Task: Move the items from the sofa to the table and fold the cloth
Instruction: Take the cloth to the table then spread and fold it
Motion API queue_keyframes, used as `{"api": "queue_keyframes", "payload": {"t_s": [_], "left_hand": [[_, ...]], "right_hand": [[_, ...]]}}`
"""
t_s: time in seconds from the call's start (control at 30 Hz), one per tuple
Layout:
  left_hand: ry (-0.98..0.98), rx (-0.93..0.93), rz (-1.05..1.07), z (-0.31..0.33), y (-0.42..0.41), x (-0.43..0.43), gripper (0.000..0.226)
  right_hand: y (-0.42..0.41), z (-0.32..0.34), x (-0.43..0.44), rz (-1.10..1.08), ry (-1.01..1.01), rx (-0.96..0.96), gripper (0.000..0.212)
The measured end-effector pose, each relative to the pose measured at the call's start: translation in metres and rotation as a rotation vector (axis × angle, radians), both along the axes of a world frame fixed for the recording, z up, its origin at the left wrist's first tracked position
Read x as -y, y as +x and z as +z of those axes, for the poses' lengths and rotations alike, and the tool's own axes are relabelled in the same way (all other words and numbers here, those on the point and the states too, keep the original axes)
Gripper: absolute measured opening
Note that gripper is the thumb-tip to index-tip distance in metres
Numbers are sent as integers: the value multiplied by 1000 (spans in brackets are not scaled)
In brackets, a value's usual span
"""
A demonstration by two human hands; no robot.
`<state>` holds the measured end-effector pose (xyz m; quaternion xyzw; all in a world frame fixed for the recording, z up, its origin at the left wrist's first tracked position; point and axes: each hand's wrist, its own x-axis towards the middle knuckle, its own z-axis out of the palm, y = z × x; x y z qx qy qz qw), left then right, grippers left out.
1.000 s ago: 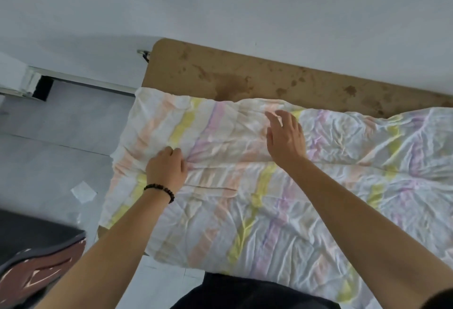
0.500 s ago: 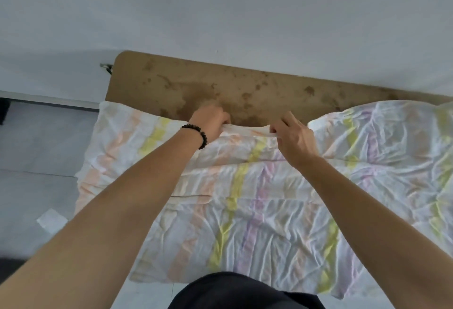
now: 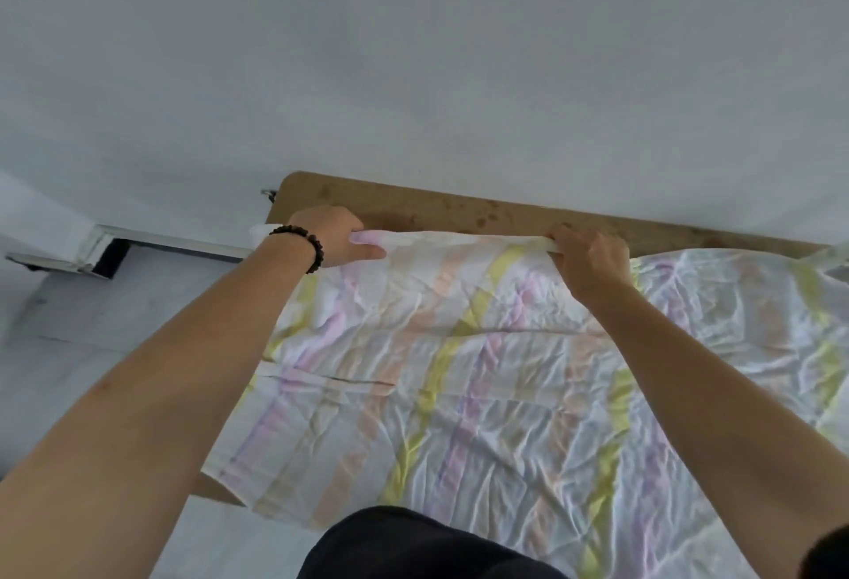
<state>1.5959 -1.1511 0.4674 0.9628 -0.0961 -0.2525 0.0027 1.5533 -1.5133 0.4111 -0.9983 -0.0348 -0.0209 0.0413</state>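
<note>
Dark clothes (image 3: 413,546) of mine are closest, at the bottom. Just past them the striped cloth (image 3: 459,417) lies spread on the brown table (image 3: 459,206). It is white with yellow, pink and orange stripes and lots of wrinkles. Its near left corner hangs over the table's near side. The cloth is long from left to right and runs on past the right side of what I can see.

Both my arms reach out over it. At the far edge my left hand (image 3: 333,236) pinches the cloth close to its left end, thumb and fingers closed on it. A black bead bracelet (image 3: 301,240) sits on that wrist. My right hand (image 3: 590,256) grips the same far edge more toward the middle, fingers curled round a small roll of cloth.

So the rest of the cloth lies from my hands back toward me. I think the next move is to bring this far edge toward my body to make a fold. The long part on the right has no hand on it and may drag.

Behind my hands is a thin strip of bare table, then the pale wall (image 3: 413,50). Grey floor (image 3: 92,325) is off to the left.
</note>
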Motion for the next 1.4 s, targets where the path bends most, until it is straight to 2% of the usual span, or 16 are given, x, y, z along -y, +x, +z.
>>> {"api": "queue_keyframes", "payload": {"t_s": [0.13, 0.2, 0.27, 0.37, 0.43, 0.5, 0.6, 0.67, 0.73, 0.83, 0.97, 1.03, 1.13, 1.23, 1.3, 1.4], "left_hand": [[8, -134, 105, 13, -7, -8, 57], [-189, -184, 253, 10, -7, -10, 50], [-486, -203, 427, 6, -4, -11, 37], [-692, -38, 511, -1, 7, -11, 26], [-629, 220, 529, -8, 21, -15, 26], [-573, 382, 588, -15, 38, -19, 23], [-452, 397, 576, -34, 68, -25, 19], [-333, 366, 558, -51, 88, -26, 27], [-313, 370, 598, -69, 107, -26, 32], [-361, 490, 582, -99, 133, -27, 35], [-306, 440, 631, -151, 157, -38, 41], [-263, 404, 687, -172, 160, -41, 46], [-343, 531, 764, -189, 156, -37, 62], [-385, 659, 856, -193, 132, -13, 80], [-370, 721, 821, -197, 100, 15, 83], [-293, 562, 601, -211, 41, 46, 93]], "right_hand": [[6, 0, 23, -109, -50, -183, 27], [7, -4, 35, -170, -31, -224, 30], [8, -7, 44, -193, 9, -238, 32], [7, -4, 45, -221, 61, -263, 42], [7, -3, 43, -208, 155, -232, 54], [5, -11, 43, -144, 250, -213, 65], [12, -24, 41, -88, 291, -341, 45], [28, -34, 38, -95, 293, -339, 35], [52, -42, 34, -111, 312, -151, 30], [95, -55, 17, -174, 346, 198, 24], [126, -84, -13, -336, 436, 328, 24], [127, -112, -21, -357, 469, 263, 31], [114, -153, -32, -289, 444, 40, 53], [96, -170, -34, -235, 487, 129, 58], [80, -162, -34, -288, 410, 238, 58], [44, -158, -29, -420, 346, 64, 75]]}}
